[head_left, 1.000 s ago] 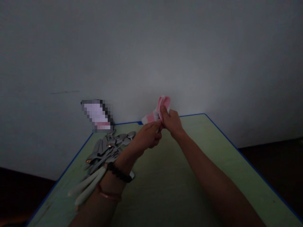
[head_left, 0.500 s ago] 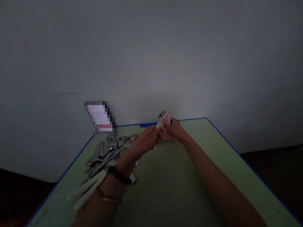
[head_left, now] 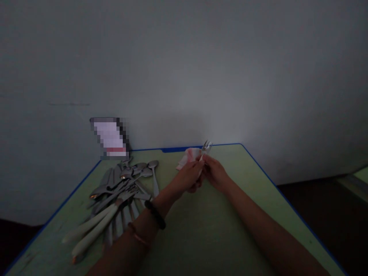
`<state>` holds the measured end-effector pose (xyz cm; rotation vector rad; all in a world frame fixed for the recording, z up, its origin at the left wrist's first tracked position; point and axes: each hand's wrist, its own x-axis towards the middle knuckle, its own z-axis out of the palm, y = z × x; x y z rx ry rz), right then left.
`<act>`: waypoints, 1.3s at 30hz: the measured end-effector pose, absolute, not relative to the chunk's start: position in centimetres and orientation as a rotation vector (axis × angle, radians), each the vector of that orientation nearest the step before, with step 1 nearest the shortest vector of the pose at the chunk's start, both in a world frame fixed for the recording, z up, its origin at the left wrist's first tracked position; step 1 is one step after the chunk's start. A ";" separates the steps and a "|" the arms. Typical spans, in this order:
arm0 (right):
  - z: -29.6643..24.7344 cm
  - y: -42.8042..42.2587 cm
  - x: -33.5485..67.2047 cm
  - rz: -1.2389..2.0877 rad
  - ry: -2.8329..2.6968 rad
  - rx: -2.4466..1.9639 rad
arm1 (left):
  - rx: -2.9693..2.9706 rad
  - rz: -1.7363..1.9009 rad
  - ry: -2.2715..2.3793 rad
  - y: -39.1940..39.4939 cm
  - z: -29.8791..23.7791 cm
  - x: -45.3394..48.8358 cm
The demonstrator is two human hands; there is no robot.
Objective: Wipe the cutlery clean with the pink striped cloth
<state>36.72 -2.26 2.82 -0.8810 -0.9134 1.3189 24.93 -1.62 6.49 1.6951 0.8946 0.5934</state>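
Observation:
My left hand (head_left: 188, 177) and my right hand (head_left: 214, 172) meet over the far middle of the green table (head_left: 207, 230). Both are closed. Between them is a small metal fork (head_left: 206, 146), its tines sticking up past my fingers. A pink and white cloth (head_left: 188, 156) is bunched against the fork on the left side, under my left fingers. Which hand has the fork's handle is hard to tell; the right fingers sit just below the tines.
A pile of several spoons, forks and white-handled knives (head_left: 120, 188) lies on the table's left side. A blurred box (head_left: 110, 138) stands at the far left corner against the grey wall. The table has a blue edge (head_left: 258, 165); dark floor lies to the right.
The cloth was raised in my right hand, then came down to the table's far edge. The fork's tines now show beside the cloth. The view shifted slightly right.

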 end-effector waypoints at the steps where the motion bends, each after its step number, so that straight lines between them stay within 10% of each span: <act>1: 2.7 -2.1 37.4 1.237 -0.890 -0.927 | 1.722 0.600 0.884 -1.8 6.0 25.3; 7: 2.7 -1.1 46.4 0.290 -1.315 -1.932 | 2.013 0.777 0.898 -3.2 3.2 26.8; 17: 1.0 -2.7 51.8 -0.186 -1.396 -2.449 | 2.568 0.856 0.989 -3.8 1.7 26.6; 39: 0.2 -1.3 53.0 -0.367 -1.255 -2.475 | 2.789 0.556 1.096 -2.6 0.4 26.1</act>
